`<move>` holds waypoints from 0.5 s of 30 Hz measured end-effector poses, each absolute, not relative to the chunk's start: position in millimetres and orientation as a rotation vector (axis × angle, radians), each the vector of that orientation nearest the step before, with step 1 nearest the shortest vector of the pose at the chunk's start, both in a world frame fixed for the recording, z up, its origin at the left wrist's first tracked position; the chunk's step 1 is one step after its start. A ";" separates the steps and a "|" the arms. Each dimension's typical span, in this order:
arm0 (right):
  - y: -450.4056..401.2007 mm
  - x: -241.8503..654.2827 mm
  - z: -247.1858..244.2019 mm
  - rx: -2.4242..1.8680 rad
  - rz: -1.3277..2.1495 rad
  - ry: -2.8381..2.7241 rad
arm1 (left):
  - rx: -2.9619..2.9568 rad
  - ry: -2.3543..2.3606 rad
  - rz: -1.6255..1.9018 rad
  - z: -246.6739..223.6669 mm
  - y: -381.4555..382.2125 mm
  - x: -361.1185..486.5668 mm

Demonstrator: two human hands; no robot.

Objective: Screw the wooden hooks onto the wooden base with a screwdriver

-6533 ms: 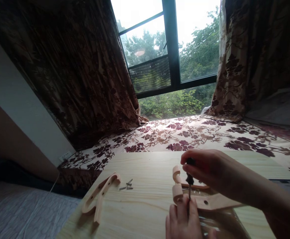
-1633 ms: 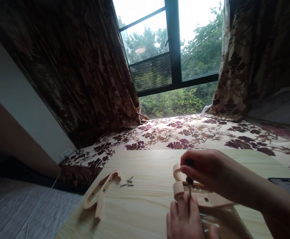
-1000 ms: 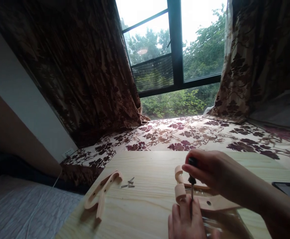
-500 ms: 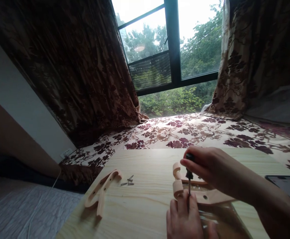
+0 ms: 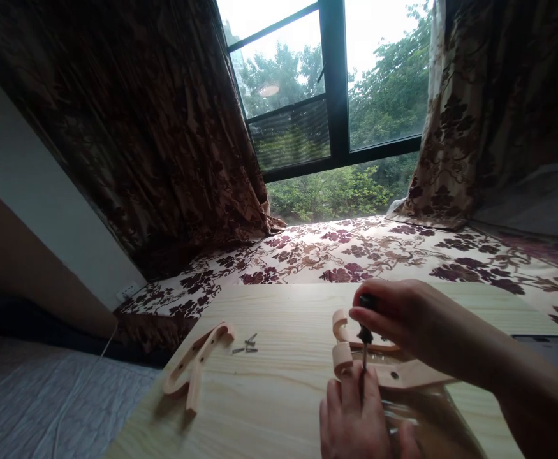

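My right hand is closed round the black handle of a screwdriver, which stands upright with its shaft pointing down. Its tip is hidden between the fingers of my left hand. Those fingers press together on the near curved wooden piece, just beside its hooked end. Behind it, partly covered by my right hand, lies a second curved wooden piece. Under and in front of the near piece is a clear plastic bag.
Two more curved wooden pieces lie at the left of the pale wooden board, with several screws beside them. A phone is at the right. Behind the board are a floral cloth and a window.
Both hands keep nearly the same places and hold. The screwdriver handle has shifted very slightly to the right.
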State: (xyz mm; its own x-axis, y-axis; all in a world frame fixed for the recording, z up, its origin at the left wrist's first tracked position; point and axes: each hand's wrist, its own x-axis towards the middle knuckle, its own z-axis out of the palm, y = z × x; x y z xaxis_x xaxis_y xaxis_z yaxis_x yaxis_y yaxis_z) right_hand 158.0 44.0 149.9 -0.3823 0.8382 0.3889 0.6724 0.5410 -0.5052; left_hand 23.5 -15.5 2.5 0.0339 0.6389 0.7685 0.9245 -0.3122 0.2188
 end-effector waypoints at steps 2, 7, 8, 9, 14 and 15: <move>43.5 160.0 150.0 -1.232 0.335 -2.161 | -1.989 -1.570 -1.172 -0.1 -14.6 20.7; 39.3 167.8 153.0 -1.112 0.543 -2.200 | -2.054 -1.527 -1.103 -10.8 -11.1 11.2; 39.1 168.7 153.7 -1.087 0.566 -2.200 | -2.069 -1.515 -1.093 -12.5 -10.4 10.0; 39.2 169.0 154.3 -1.071 0.567 -2.199 | -2.084 -1.508 -1.088 -13.8 -9.8 9.2; 44.5 163.5 153.5 -1.091 0.456 -2.198 | -2.107 -1.526 -1.092 -13.7 -9.5 9.4; 45.7 161.9 152.6 -1.113 0.427 -2.194 | -2.101 -1.535 -1.094 -12.6 -10.1 10.0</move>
State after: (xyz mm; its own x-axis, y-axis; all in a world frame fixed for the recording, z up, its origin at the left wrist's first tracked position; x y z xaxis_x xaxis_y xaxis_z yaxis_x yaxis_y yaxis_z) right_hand 161.9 45.7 152.6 -0.4420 0.8074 0.3909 0.6017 0.5901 -0.5384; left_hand 10.0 -10.1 -12.6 0.1304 0.6678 0.7328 0.9106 -0.3730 0.1779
